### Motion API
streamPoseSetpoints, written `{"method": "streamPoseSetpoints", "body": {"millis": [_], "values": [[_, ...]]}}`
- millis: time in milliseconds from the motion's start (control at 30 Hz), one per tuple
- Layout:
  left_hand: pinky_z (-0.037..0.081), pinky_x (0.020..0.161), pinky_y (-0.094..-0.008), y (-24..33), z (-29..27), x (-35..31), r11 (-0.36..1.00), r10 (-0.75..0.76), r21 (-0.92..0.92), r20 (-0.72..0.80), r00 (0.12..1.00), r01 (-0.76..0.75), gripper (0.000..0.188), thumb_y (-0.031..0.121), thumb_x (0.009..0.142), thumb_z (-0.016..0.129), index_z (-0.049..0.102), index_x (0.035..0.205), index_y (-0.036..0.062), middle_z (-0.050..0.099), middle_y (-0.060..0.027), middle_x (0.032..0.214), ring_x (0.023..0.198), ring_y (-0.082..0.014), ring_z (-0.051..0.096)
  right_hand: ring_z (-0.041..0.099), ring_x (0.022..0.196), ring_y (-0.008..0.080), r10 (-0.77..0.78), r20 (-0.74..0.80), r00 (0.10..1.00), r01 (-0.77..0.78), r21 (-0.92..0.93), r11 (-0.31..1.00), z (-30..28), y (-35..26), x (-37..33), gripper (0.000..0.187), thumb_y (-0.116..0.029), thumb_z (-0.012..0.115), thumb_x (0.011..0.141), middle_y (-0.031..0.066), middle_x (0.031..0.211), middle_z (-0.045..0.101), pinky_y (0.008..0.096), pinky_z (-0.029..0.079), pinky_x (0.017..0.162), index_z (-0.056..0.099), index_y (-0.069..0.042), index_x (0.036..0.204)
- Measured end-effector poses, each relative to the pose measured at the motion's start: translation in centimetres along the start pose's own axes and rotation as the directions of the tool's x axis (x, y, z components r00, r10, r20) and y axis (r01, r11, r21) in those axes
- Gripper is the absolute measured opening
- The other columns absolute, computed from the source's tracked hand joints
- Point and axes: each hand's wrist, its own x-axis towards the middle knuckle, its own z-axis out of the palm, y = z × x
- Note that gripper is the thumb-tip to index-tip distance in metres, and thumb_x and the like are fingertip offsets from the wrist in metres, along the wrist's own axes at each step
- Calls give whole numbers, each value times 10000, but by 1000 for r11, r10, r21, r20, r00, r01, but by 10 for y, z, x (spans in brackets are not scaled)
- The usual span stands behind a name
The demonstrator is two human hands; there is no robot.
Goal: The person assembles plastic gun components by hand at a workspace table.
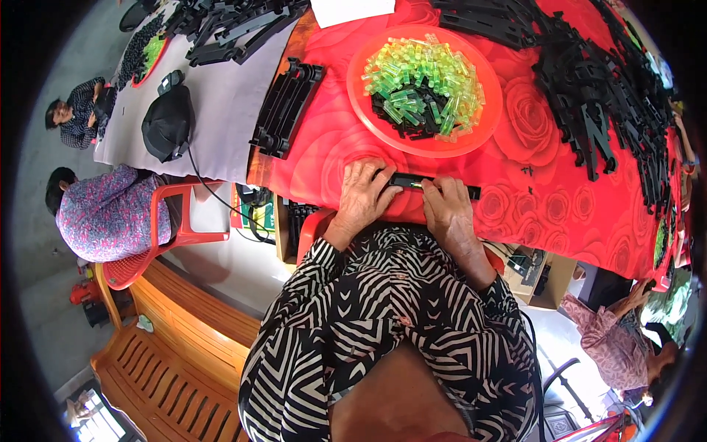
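Observation:
A narrow black plastic bar (403,179) lies crosswise at the near edge of the red-covered table. My left hand (364,193) is closed on its left end, with the thumb along the near side. My right hand (448,212) grips the bar right of its middle, fingertips pressed on it, and the bar's right end (473,192) shows past the fingers. Between the hands a small yellowish spot shows on the bar, partly hidden by the right fingertips. Just beyond stands a round red tray (359,110) of clear yellow-green tubes (427,62) and small black pieces (412,131).
Several black bars (287,107) lie stacked at the left, and a large heap of black parts (582,96) spreads over the right. A black cap (168,124) rests on the grey-covered table. A wooden bench (169,368) and a person on a red chair (166,221) are at the left.

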Motion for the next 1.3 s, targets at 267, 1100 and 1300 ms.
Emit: {"method": "streamPoseSetpoints", "body": {"millis": [267,1100,1300], "values": [[409,839,-427,0,-2,-2,999,17,27,5,1000,-17,399,245,758,738,631,1076,28,544,-119,1064,989,-305,523,505,812,294,34,60,998,-31,-64,997,0,-6,-1,213,-76,625,749,142,901,494,399,419,699,598,-7,948],[401,837,-424,2,-1,-1,998,42,43,28,999,-44,482,205,754,724,571,1170,17,543,-139,1075,985,-309,516,509,838,257,-27,152,988,46,-123,991,4,-8,2,325,-146,647,733,88,881,496,385,429,697,623,-51,1042],[400,897,-453,4,-1,-2,999,-1,53,21,1000,0,563,173,717,751,542,1221,37,538,-140,1122,1055,-330,512,516,807,272,-12,124,992,32,-156,987,6,-12,5,323,-95,647,737,99,861,500,383,435,691,634,-15,1049]]}}
